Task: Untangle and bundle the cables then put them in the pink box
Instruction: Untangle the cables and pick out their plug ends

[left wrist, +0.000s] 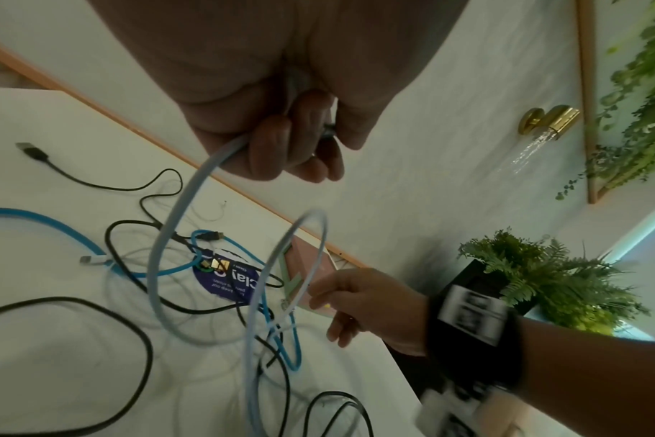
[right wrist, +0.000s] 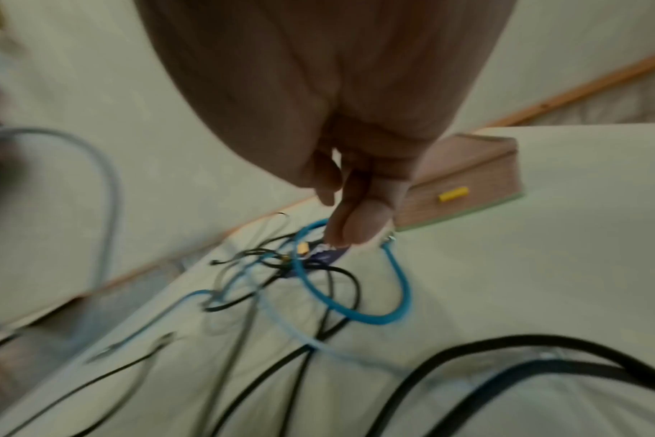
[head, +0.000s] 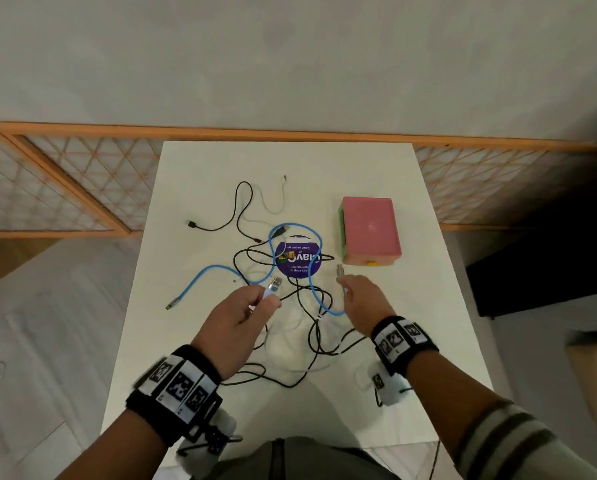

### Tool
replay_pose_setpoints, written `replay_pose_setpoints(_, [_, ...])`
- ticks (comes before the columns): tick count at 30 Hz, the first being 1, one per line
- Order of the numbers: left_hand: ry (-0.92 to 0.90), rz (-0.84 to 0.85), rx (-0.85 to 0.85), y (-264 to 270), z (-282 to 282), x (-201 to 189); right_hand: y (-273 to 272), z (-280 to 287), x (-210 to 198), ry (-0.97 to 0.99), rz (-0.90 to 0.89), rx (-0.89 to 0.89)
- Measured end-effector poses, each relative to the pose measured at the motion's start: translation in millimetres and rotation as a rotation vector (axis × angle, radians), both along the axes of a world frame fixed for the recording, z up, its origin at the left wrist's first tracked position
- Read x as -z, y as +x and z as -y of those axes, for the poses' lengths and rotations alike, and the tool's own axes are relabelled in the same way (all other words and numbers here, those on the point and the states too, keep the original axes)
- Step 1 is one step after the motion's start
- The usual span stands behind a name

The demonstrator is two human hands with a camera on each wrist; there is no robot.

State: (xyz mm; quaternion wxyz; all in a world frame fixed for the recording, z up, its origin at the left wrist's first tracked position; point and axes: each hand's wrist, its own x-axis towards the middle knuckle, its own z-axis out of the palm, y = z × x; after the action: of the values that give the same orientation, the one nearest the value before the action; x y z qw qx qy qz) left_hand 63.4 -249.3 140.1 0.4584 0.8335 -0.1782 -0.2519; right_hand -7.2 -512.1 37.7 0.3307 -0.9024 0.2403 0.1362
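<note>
A tangle of black, white and blue cables point(head: 300, 299) lies on the white table point(head: 428, 341). The pink box point(head: 371, 230) stands closed at the right, its yellow latch facing me. My left hand point(head: 252, 306) grips a pale blue cable point(left wrist: 176, 224) just behind its silver plug point(head: 273, 285), lifted off the table; the cable hangs in a loop below. My right hand point(head: 359, 299) pinches the bright blue cable point(head: 328, 306) just behind its plug point(head: 340, 270), in front of the box. The right wrist view is blurred.
A round purple sticker point(head: 298, 258) lies under the tangle's far part. A black cable's plug point(head: 191, 224) and a thin white cable point(head: 279, 199) reach toward the far left. An orange lattice fence point(head: 82, 181) runs behind the table.
</note>
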Motion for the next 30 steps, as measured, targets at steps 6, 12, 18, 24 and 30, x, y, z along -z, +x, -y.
replay_pose_setpoints(6, [-0.075,-0.046,0.009,-7.9,5.7,-7.9,51.5,25.3,45.0,-0.137,-0.223,0.173])
replay_pose_setpoints(12, [-0.147,-0.151,-0.036,-3.5,-3.1,1.4,47.8,19.5,53.6,-0.1,-0.278,0.216])
replay_pose_setpoints(18, [-0.087,-0.137,-0.091,6.3,3.2,9.2,30.0,2.6,-30.4,0.205,0.252,0.366])
replay_pose_setpoints(24, [-0.35,-0.093,-0.101,8.6,39.5,-18.9,-10.9,-47.0,-142.3,0.244,0.637,0.033])
replay_pose_setpoints(30, [-0.502,-0.148,-0.02,-1.7,56.3,-37.9,-25.3,-67.9,-149.8,0.159,0.677,-0.108])
